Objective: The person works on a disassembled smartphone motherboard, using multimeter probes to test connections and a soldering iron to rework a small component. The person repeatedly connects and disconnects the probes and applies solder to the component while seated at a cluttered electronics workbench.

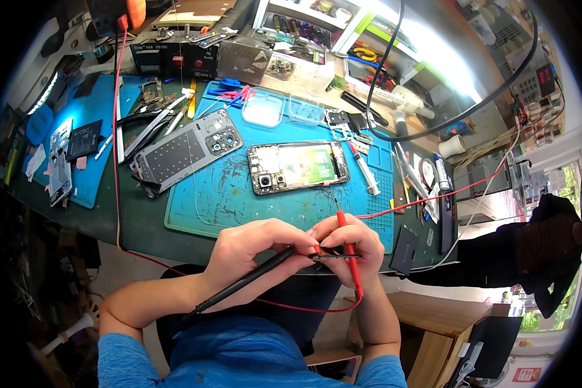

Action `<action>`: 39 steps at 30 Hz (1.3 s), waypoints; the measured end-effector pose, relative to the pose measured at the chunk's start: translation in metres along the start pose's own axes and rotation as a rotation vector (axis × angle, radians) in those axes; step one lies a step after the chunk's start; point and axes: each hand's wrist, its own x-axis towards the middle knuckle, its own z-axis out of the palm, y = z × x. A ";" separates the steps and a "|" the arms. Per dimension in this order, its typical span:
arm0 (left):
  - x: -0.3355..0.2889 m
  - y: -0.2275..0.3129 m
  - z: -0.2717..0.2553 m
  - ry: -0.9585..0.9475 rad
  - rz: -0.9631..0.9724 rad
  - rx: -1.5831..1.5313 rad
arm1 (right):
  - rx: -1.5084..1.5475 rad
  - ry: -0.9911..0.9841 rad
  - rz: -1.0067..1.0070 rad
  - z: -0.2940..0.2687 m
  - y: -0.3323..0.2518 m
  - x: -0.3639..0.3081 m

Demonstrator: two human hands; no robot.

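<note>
Both my hands meet in front of the bench's near edge. My left hand (242,255) is closed round a black multimeter probe (246,281), which slants down to the left. A red multimeter probe (351,255) stands nearly upright in my right hand (370,249), its metal tip pointing up. Between my fingertips is a small dark flat part (335,256); its kind cannot be made out, and fingers cover much of it. Beyond my hands, an opened phone (291,169) lies on the blue mat (239,210) with its inner parts showing. A grey phone housing (181,155) rests to its left.
A syringe (366,169) lies right of the phone. Clear plastic trays (263,108), tweezers and pliers (150,132) sit farther back. On the left, a second mat holds another phone frame (61,158) and a battery (84,139). Red leads (433,196) cross the bench; a black cable (459,126) loops overhead.
</note>
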 end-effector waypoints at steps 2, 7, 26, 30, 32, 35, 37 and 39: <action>0.001 0.001 0.000 -0.008 0.005 -0.004 | -0.005 0.002 -0.002 0.001 0.000 0.000; 0.001 0.000 0.000 -0.015 -0.022 -0.021 | 0.026 0.008 0.016 0.001 -0.002 0.002; -0.001 0.000 0.006 0.067 -0.335 -0.440 | -0.035 0.013 0.093 0.000 -0.006 0.001; -0.002 -0.001 0.007 0.063 -0.277 -0.385 | -0.037 0.003 0.075 0.000 -0.007 0.004; -0.003 0.000 0.007 0.054 -0.260 -0.343 | -0.066 -0.006 0.077 0.000 -0.009 0.006; -0.002 0.000 0.005 0.017 -0.178 -0.182 | -0.053 -0.003 0.084 0.001 -0.009 0.007; -0.002 0.000 0.005 0.024 -0.169 -0.166 | -0.054 0.000 0.082 0.001 -0.008 0.007; -0.002 -0.002 0.005 0.029 -0.143 -0.125 | -0.077 -0.003 0.083 0.001 -0.008 0.006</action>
